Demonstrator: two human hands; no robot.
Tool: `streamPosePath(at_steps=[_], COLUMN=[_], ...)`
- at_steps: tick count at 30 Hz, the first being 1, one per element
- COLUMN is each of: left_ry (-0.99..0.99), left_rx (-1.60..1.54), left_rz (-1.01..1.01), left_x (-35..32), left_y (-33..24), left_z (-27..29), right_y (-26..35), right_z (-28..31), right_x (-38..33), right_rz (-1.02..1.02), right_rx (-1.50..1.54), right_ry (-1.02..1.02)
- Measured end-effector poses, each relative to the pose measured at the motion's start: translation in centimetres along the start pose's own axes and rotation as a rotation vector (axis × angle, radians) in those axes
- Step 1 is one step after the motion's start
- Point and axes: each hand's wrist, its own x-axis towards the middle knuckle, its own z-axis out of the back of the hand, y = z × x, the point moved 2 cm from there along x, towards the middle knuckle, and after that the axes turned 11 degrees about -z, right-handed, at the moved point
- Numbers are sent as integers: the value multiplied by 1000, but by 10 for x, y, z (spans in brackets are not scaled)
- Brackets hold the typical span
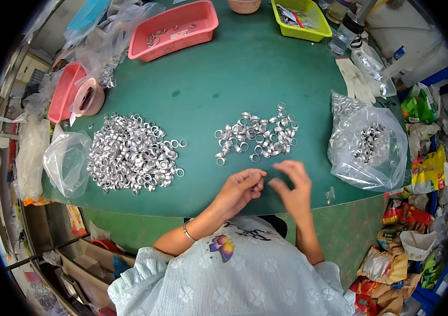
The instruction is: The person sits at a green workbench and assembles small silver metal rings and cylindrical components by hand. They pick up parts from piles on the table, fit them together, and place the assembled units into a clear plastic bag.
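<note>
Nearside of smaller metal-ring pile, pinching a mostly hidden piece in left hand, facing a spread, seemingly empty right hand.

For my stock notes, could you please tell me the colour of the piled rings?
The piled rings are silver-grey, best seen in the head view.

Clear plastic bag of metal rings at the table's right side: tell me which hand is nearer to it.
Right. The right hand is to the left of the clear plastic bag, apart from it. The left hand is farther left still.
</note>
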Motion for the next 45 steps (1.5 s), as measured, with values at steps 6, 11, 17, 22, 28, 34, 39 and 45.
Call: streamPosePath(at_steps=[6,11,17,22,28,34,39,45], left_ry=[11,-44,46,45,135,114,82,56], left_rx=[-32,81,149,390,629,982,-85,-191], left_rz=[65,-4,-40,-218,-421,-474,66,75], left_x=[1,0,5,11,15,11,11,14], left_y=[-8,-9,-7,-15,-16,-28,-27,-14], left_z=[4,-5,-7,-26,-34,-34,-22,-5], right_y=[-43,-55,-43,-25,-11,-25,-32,-31], right_z=[11,7,7,-2,-13,-7,14,-7], right_x=[51,54,23,4,-7,-6,30,34], right_rz=[67,105,-526,-689,-747,-660,-225,79], right_rx=[-382,-492,680,1249,1344,822,-97,-643], right_ry=[-165,-197,215,416,508,350,-98,-183])
